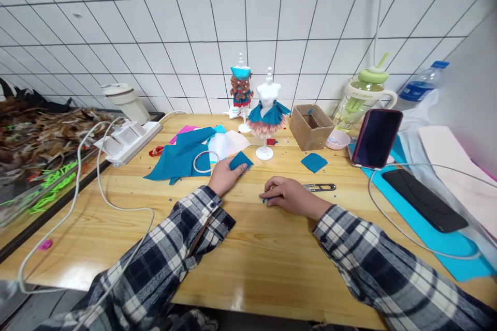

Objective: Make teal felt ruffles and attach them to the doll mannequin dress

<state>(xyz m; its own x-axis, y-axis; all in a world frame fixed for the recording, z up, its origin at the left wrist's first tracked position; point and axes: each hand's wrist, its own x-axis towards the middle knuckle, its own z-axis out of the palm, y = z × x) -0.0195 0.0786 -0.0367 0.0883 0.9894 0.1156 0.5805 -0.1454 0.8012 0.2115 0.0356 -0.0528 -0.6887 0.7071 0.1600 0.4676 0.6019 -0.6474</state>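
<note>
Between the thumb and fingers of my left hand [225, 178] is a small teal fabric piece [241, 159] with a jagged cut edge. My right hand [286, 196] rests low over the table, its fingers pinched together at a tiny blue scrap [264, 200]. Just behind that hand lie metal thread snips [324, 187], partly covered by it. Another teal fabric piece [314, 162] lies flat beyond the snips. Straight ahead, a white mini mannequin [268, 92] wears a teal and pink layered skirt [267, 118]. Larger teal cloth [180, 158] and a white ring [195, 163] lie left of my left hand.
A second dressed mannequin [240, 88], a cardboard box [311, 129] and a pink bowl [337, 139] stand at the back. Right are a propped phone [376, 138], a flat black phone [423, 199] and a jug [361, 98]. Left, cables trail from a power strip [132, 142].
</note>
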